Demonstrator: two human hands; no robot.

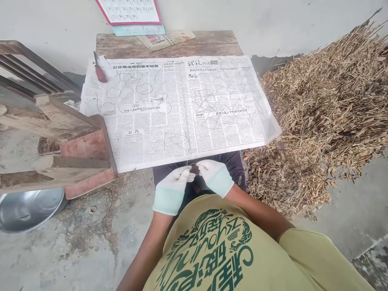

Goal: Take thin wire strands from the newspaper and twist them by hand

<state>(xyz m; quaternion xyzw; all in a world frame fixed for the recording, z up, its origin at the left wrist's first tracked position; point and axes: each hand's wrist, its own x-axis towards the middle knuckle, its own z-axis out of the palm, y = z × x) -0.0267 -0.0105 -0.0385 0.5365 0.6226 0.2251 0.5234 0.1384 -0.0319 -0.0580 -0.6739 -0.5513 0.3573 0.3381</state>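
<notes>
My left hand [175, 182], in a white glove with a mint cuff, is closed in a pinch on a thin wire [187, 159]. One stretch of this wire rises from the fingers towards the newspaper's near edge. My right hand [214, 173], gloved the same way, pinches the wire close beside the left fingertips. Both hands are over my lap, just short of the newspaper [130, 155]. Many bent, thin wires [144, 89] lie scattered over the printed sheets. At the upper left of the paper rests a red-handled tool [100, 74] with a dark, narrow tip.
The newspaper covers a wooden table [209, 42] against the wall, with a calendar [130, 10] above it. A wooden chair [75, 137] lies tipped at the left, near a metal basin [33, 208]. Dry stalks [318, 109] are heaped at the right.
</notes>
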